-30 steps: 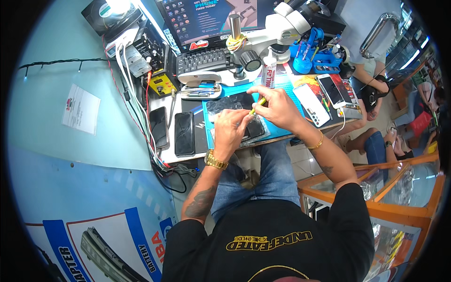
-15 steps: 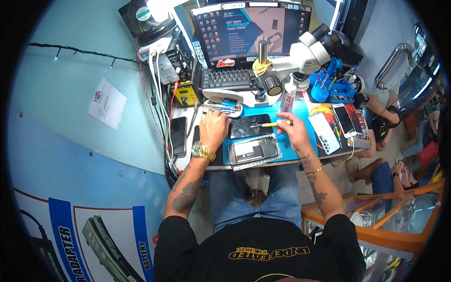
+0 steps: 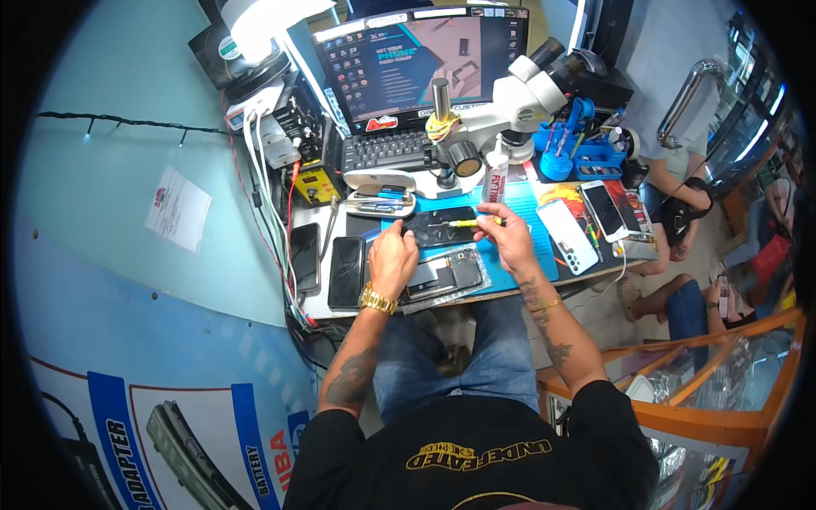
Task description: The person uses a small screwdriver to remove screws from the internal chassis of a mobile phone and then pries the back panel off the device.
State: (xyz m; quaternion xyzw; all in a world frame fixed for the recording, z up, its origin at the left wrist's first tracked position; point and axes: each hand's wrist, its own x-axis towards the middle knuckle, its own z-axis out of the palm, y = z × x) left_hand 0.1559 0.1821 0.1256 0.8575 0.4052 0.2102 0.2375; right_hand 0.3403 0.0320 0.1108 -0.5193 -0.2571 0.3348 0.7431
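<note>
A black phone screen [image 3: 455, 234] lies flat on the blue mat [image 3: 544, 246], smudged on its surface. My left hand [image 3: 393, 262] is at its left end, fingers bent and closed at the edge. Between the fingertips of my right hand [image 3: 507, 239] is a yellow-handled tool [image 3: 463, 223] with a thin metal tip, held low over the screen and pointing left. Its exact tip shape is too small to tell. Nearer me, an opened phone body [image 3: 446, 274] with its battery exposed rests on clear bubble wrap. An open white case [image 3: 374, 204] of slim tools stands beyond my left hand.
Two dark phones [image 3: 347, 270] lie left of my left hand. A white tube [image 3: 495, 174] stands beside the microscope [image 3: 518, 106]. Farther right are a silver phone [image 3: 568, 236], a white phone [image 3: 604, 211] on a cable and a blue tool holder [image 3: 558, 161]. Other people sit at the right.
My left hand has left the tool case and come nearer me, to the screen's left end. The right hand still holds the yellow tool over the screen. The whole view has shifted.
</note>
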